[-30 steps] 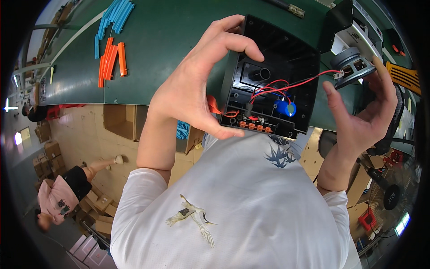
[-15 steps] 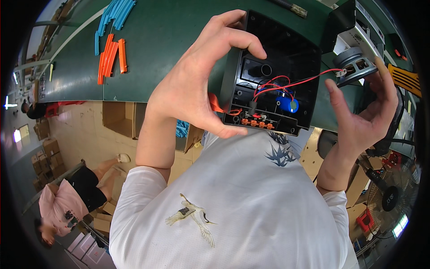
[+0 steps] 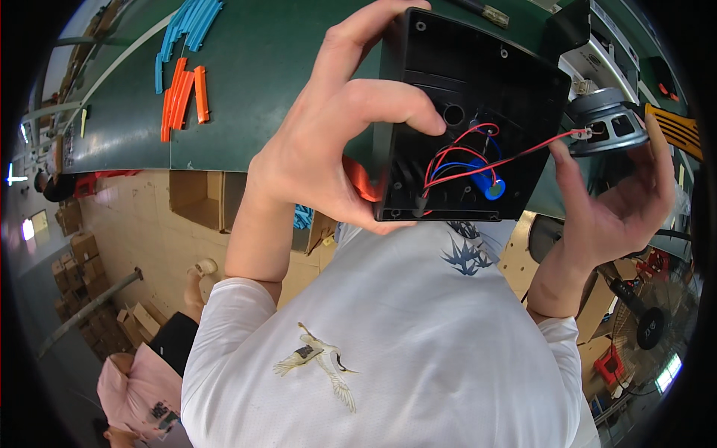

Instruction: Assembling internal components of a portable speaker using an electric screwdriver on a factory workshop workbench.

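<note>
My left hand [image 3: 310,149] grips a black plastic housing [image 3: 515,82] by its left side, thumb beneath and a bent finger reaching over the open inside. The housing is tilted, its hollow facing up. Inside sits a blue cylindrical part [image 3: 488,184] among red, blue and black wires [image 3: 448,153]. An orange strip [image 3: 361,179] lies between my left palm and the housing wall. Red and black leads run right to a small round speaker [image 3: 609,123] with a dark metal frame. My right hand [image 3: 624,213] holds the speaker between thumb and fingers, beside the housing; some fingertips are hidden.
Blue strips [image 3: 196,24] and orange strips [image 3: 179,101] lie on the green table [image 3: 246,82] at far left. A black-and-silver device [image 3: 586,45] and a yellow slotted piece [image 3: 676,133] are at far right. Below stand a cardboard box [image 3: 205,198], a fan [image 3: 650,328] and a person in pink [image 3: 138,396].
The housing has come up and tilted, so the row of orange parts at its near edge is out of sight. The speaker has shifted slightly right and down. The person at lower left has moved.
</note>
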Tool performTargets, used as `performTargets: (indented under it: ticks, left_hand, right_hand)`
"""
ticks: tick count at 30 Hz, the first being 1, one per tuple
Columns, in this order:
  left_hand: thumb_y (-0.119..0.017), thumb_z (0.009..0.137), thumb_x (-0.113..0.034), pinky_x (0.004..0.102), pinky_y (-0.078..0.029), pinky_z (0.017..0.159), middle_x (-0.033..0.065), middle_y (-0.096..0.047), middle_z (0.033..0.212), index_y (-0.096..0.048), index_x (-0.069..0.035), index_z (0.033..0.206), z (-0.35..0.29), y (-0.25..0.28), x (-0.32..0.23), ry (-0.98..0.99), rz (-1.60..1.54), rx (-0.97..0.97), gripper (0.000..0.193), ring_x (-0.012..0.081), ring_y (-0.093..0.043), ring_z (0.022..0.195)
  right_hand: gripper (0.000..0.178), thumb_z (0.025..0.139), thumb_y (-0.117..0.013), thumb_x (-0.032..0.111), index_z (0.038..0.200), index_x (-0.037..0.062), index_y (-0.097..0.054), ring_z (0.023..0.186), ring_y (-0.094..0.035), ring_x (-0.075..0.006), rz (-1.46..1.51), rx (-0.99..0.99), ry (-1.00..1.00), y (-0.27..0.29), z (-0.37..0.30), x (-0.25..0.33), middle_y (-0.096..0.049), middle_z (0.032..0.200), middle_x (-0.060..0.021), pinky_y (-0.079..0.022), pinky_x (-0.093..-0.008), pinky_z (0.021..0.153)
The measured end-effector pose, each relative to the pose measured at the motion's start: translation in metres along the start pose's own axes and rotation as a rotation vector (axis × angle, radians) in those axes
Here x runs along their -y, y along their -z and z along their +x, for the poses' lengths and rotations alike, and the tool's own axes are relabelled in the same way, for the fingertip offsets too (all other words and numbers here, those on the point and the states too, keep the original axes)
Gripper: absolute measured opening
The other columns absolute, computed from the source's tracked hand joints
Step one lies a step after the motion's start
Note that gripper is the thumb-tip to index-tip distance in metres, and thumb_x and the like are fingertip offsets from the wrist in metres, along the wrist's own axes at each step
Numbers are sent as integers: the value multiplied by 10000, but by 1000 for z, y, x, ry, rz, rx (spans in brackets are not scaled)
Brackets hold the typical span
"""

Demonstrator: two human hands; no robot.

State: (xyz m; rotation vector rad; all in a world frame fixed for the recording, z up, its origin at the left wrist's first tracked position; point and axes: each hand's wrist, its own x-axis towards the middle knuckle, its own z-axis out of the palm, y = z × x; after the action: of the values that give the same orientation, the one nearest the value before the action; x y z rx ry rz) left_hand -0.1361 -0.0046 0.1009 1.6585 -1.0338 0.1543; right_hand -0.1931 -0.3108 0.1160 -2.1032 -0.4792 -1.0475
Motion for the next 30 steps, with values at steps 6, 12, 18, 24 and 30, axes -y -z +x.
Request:
performTargets:
  ticks: [6, 12, 18, 24, 30]
  left_hand:
    - [-983, 462, -407, 467, -350, 1165, 177, -515, 1405, -577, -44, 1293, -1, -5, 4, 38, -21, 3, 994, 386, -453, 1396]
    - [-1001, 461, -429, 425, -351, 1161, 230, -458, 1480, -552, -34, 1329, -2, -9, 7, 76, -45, 17, 1054, 367, -458, 1406]
    - [-1002, 470, -428, 377, -363, 1137, 208, -447, 1483, -518, -30, 1341, -5, -7, 8, 170, 86, 143, 1074, 307, -503, 1332]
    - [-985, 471, -411, 348, -380, 1112, 142, -493, 1352, -515, -25, 1329, -5, -13, -1, 264, 14, 88, 1052, 267, -539, 1230]
    - [-961, 467, -377, 383, -355, 1153, 101, -521, 1301, -547, -24, 1288, -8, -12, -11, 350, 67, 60, 985, 275, -526, 1262]
  right_hand:
    - [936, 639, -1005, -6, 1434, -5, -510, 1148, -643, -206, -42, 4, 34, 6, 7, 6, -650, 1328, -135, -540, -296, 977]
    - [890, 650, -1014, 35, 1395, -39, -531, 1129, -669, -223, -77, 25, 173, -1, 32, -19, -684, 1311, -165, -535, -298, 945]
    - [834, 626, -960, 115, 1351, -19, -571, 1068, -642, -203, -236, 139, 236, -22, 51, -11, -650, 1164, -127, -523, -308, 922]
    - [754, 635, -916, 97, 1320, 23, -608, 1028, -630, -199, -369, 271, 162, -29, 59, 13, -621, 1132, -104, -518, -308, 907]
    - [743, 665, -891, 38, 1348, 35, -597, 1071, -637, -232, -415, 506, -273, -22, 63, 35, -617, 1192, -115, -527, -325, 948]
